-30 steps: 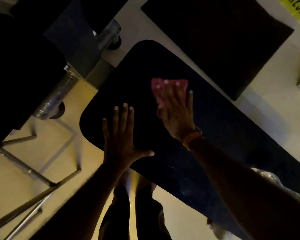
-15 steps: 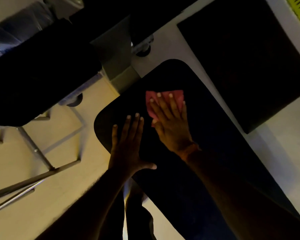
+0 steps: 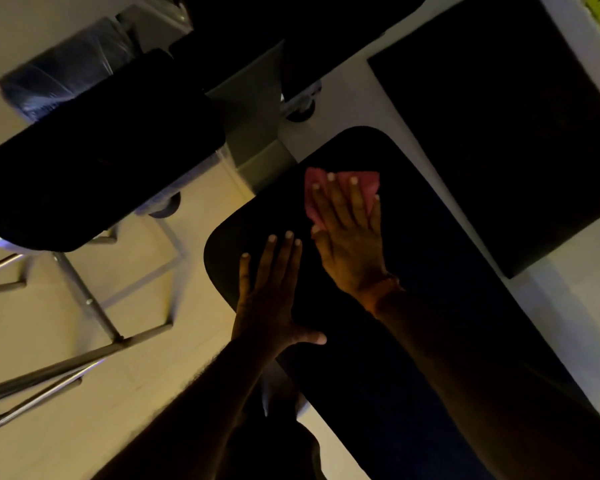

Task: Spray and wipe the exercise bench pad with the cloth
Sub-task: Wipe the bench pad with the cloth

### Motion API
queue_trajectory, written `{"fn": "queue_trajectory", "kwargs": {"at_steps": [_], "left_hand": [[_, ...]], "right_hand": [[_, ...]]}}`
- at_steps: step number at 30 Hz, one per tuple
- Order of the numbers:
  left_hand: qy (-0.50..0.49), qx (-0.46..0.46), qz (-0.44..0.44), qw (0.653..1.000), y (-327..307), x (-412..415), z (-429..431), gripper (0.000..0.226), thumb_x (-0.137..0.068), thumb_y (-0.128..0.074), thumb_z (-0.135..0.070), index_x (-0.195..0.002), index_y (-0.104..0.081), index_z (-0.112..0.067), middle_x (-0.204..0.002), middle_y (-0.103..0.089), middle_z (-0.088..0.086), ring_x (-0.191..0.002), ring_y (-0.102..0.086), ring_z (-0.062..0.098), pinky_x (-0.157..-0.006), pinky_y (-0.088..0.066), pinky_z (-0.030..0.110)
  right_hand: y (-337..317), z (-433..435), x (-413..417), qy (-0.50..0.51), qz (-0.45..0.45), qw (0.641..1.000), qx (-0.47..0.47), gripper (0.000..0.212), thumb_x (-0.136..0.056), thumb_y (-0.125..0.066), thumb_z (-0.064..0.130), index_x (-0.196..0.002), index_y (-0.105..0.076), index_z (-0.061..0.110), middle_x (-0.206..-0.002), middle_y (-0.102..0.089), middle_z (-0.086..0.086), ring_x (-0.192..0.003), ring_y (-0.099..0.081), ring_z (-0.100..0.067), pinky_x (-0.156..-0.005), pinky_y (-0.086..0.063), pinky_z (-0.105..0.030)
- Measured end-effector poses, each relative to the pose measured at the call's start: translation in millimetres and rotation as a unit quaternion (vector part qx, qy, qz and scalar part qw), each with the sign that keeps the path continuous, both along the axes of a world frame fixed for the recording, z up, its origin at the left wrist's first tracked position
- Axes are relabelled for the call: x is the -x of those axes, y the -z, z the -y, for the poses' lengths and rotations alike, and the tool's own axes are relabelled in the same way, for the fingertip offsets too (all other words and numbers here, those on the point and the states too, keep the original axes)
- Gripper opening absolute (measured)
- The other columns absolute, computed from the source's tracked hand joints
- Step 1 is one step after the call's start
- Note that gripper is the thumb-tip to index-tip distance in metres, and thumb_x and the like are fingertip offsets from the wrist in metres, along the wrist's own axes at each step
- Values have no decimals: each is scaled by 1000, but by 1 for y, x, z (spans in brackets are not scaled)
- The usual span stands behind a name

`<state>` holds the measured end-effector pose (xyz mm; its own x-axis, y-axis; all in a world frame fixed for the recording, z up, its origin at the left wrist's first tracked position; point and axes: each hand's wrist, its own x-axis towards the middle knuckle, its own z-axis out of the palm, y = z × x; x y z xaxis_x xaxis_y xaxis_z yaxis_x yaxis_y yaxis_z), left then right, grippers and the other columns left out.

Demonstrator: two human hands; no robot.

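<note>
The black exercise bench pad runs diagonally from the centre to the lower right. A pink cloth lies flat on it near its rounded far end. My right hand presses flat on the cloth, fingers spread, an orange band at the wrist. Beside it, my left hand rests palm down on the bare pad near the left edge, fingers apart and holding nothing. No spray bottle is in sight.
A second black pad on a metal frame stands to the left. A dark floor mat lies at the upper right. A grey bracket sits beyond the pad's end. My legs show below on the pale floor.
My right hand and the cloth have slid left and toward me across the pad, closer to my left hand. The view has swung, so the pad sits lower in the picture.
</note>
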<state>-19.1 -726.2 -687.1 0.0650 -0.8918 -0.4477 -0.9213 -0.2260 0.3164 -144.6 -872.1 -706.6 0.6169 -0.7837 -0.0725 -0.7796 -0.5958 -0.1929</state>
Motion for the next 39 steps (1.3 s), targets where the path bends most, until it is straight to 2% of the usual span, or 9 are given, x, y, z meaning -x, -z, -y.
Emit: {"fn": "queue_trajectory", "kwargs": {"at_steps": [2, 6, 10, 14, 18, 22, 27, 35, 39], "left_hand": [[-1, 1, -5, 1000, 0, -1, 0, 157, -49, -56, -101, -162, 13, -16, -168, 30, 2, -153, 31, 21, -123, -3, 67], [2, 1, -10, 1000, 2, 0, -1, 158, -49, -58, -100, -161, 17, -18, -167, 32, 0, -153, 32, 22, -124, 1, 66], [-3, 12, -7, 1000, -2, 1, -2, 158, -48, -57, -99, -161, 17, -18, -167, 32, 0, -154, 29, 23, -124, 0, 65], [-62, 11, -2, 998, -3, 5, -10, 162, -45, -62, -96, -161, 20, -17, -168, 29, 3, -154, 29, 22, -125, 5, 61], [-100, 13, -1, 995, -2, 11, -17, 164, -43, -63, -94, -158, 25, -18, -167, 30, 4, -154, 29, 23, -126, 9, 55], [-124, 12, 7, 992, -2, 13, -15, 166, -40, -66, -93, -161, 19, -16, -169, 27, 4, -154, 30, 22, -125, 12, 52], [-141, 14, 11, 990, -2, 14, -18, 166, -40, -66, -94, -161, 18, -17, -169, 26, 4, -154, 29, 23, -125, 13, 55], [-185, 57, -33, 981, -8, 13, -20, 139, -65, -51, -95, -163, 10, -18, -168, 25, 2, -154, 29, 21, -126, 12, 54], [-255, 92, 4, 963, -6, 11, -24, 107, -90, -45, -77, -164, 0, -15, -171, 15, 9, -158, 17, 27, -128, 5, 52]], "right_hand": [[2, 25, 18, -110, -1, 994, 10, 61, -105, -27, 45, -164, -20, 29, -173, -14, 0, -160, -8, -32, -123, -13, -68], [5, 35, -4, 77, 10, 997, 9, 62, -104, -30, 40, -164, -21, 28, -173, -15, -2, -160, -10, -32, -124, -11, -67], [5, 33, -2, -127, 7, 991, 29, 61, -104, -33, 42, -163, -24, 29, -172, -18, -2, -159, -13, -33, -123, -14, -68], [-4, 39, -17, 47, 12, 999, -16, 61, -105, -22, 42, -164, -16, 30, -174, -9, 2, -161, -4, -29, -126, -6, -62], [-2, 24, -17, -228, -16, 973, 42, 59, -108, -25, 45, -164, -17, 30, -173, -13, 0, -160, -8, -31, -125, -14, -62], [-5, 38, -30, -70, -9, 997, 18, 60, -107, -23, 44, -165, -13, 31, -174, -6, 1, -161, -3, -30, -126, -8, -61], [-1, 41, -16, -275, -9, 960, 55, 60, -108, -20, 46, -165, -11, 32, -174, -8, 3, -161, -3, -28, -127, -12, -58], [4, 17, 23, -274, -5, 960, 60, 62, -106, -30, 43, -165, -12, 33, -174, -8, 5, -161, -4, -27, -126, -14, -60], [6, -8, 28, -84, 18, 995, 44, 63, -106, -30, 43, -165, -14, 29, -174, -9, 0, -161, -4, -31, -127, -13, -58]]}}
